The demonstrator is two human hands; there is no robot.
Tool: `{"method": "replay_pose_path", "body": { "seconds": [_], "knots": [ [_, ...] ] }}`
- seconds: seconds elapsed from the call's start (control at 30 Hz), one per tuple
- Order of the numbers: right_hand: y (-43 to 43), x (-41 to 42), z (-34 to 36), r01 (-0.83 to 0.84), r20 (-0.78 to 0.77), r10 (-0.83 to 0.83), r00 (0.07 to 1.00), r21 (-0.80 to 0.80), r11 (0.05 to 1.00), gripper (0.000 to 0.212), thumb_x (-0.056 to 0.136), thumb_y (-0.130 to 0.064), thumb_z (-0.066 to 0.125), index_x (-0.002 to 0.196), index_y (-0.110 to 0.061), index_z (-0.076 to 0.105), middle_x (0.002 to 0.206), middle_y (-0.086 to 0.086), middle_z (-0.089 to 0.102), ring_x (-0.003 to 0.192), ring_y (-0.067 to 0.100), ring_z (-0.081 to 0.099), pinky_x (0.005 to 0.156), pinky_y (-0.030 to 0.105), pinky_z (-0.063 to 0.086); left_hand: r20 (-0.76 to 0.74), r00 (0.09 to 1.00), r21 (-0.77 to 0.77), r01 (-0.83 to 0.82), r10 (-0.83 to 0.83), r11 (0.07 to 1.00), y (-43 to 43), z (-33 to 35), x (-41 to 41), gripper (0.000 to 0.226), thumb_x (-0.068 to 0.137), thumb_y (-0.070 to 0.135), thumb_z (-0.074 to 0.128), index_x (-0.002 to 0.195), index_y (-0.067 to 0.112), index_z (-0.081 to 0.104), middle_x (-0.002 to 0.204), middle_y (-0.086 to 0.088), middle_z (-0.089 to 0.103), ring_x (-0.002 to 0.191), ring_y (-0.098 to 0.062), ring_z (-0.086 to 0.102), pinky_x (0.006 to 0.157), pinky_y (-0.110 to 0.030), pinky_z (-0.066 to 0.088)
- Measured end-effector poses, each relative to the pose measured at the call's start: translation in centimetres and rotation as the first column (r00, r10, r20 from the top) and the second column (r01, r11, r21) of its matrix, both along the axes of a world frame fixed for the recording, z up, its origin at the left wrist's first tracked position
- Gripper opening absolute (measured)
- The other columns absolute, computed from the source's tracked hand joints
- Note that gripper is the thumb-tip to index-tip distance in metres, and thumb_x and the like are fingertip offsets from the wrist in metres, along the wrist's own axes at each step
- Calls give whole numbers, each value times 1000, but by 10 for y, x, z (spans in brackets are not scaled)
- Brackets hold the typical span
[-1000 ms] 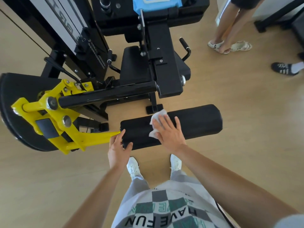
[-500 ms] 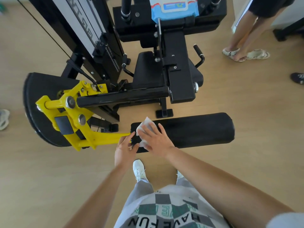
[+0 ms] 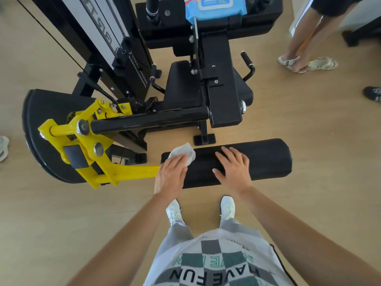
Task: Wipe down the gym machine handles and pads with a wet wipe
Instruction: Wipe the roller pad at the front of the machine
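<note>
Pressing wipe (image 3: 184, 152) onto left end of pad (image 3: 268, 159) with left hand (image 3: 171, 172), fingers straight and flat; bracing pad's middle with right hand (image 3: 234, 167), spread open, holding nothing. Likely risks: rolling the pad by pushing too hard, losing the wipe off the rounded end, skipping the underside. Readable: "75" on blue pack (image 3: 214, 8) atop machine, "HAVE FUN" on shirt (image 3: 216, 271). Cannot read the tower (image 3: 107, 27) lettering.
</note>
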State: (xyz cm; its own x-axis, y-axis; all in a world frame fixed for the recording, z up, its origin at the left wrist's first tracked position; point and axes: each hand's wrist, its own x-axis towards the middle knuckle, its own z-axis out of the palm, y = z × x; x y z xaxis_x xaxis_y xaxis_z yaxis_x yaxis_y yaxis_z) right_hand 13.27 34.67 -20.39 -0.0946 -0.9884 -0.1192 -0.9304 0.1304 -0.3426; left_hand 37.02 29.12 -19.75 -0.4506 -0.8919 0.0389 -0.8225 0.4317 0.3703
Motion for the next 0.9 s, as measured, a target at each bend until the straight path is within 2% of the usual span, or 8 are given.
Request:
{"method": "replay_pose_path", "body": {
  "seconds": [0.1,0.3,0.43,0.53,0.67,0.73,0.8,0.9],
  "knots": [
    [5,-23,-3,117,-97,-110,989,63,991,70,98,-66,40,156,-27,37,166,7,28,156,33,14,123,56,10,85,994,-13,-72,73,997,-7,-1,13,40,106,33,42,137,19,63,128,-2,64,111,-25,59,86,-44,57],
    [11,-31,-8,131,-121,-115,986,132,983,81,95,-76,15,163,-33,16,172,10,8,158,37,-6,124,60,-1,206,955,125,-241,212,963,-1,-10,19,47,110,28,41,155,17,43,162,-13,38,143,-37,45,109,-49,47],
    [12,-28,-5,142,-144,-121,982,142,980,79,97,-73,21,162,-29,23,170,13,16,157,41,2,122,62,3,131,968,127,-232,215,964,8,-13,-1,46,106,18,51,152,14,48,159,-8,44,150,-44,30,108,-57,48],
    [12,-20,-2,108,-125,-92,988,121,987,68,101,-59,38,160,-26,29,168,12,23,156,40,12,122,61,11,-26,974,74,-221,224,972,10,-12,6,39,101,11,61,139,12,63,145,-4,60,145,-33,43,98,-49,56],
    [12,21,-1,-130,-57,132,990,30,991,63,98,-44,59,155,-26,38,163,7,34,149,35,28,118,56,27,-171,921,51,-348,351,936,12,-1,27,20,96,10,69,115,9,77,120,-6,74,109,-27,70,85,-38,60],
    [11,49,-1,-257,-48,257,965,10,966,65,94,-40,67,152,-27,42,160,6,39,146,33,34,116,54,32,-218,816,188,-503,535,844,15,7,31,13,98,16,68,104,14,79,101,-3,78,91,-24,72,78,-35,56],
    [11,75,-2,-361,-61,362,930,24,932,69,90,-38,72,151,-27,43,158,5,41,146,31,36,117,54,33,-281,595,478,-594,753,648,13,11,31,17,99,26,65,91,17,77,79,2,71,76,-14,64,75,-34,51],
    [15,97,-6,-418,-98,433,896,141,897,82,91,-44,70,159,-27,27,169,6,21,157,34,15,124,59,13,-291,238,803,-465,927,372,4,11,34,25,99,32,61,88,17,78,75,6,68,73,-10,59,75,-32,48]
  ]
}}
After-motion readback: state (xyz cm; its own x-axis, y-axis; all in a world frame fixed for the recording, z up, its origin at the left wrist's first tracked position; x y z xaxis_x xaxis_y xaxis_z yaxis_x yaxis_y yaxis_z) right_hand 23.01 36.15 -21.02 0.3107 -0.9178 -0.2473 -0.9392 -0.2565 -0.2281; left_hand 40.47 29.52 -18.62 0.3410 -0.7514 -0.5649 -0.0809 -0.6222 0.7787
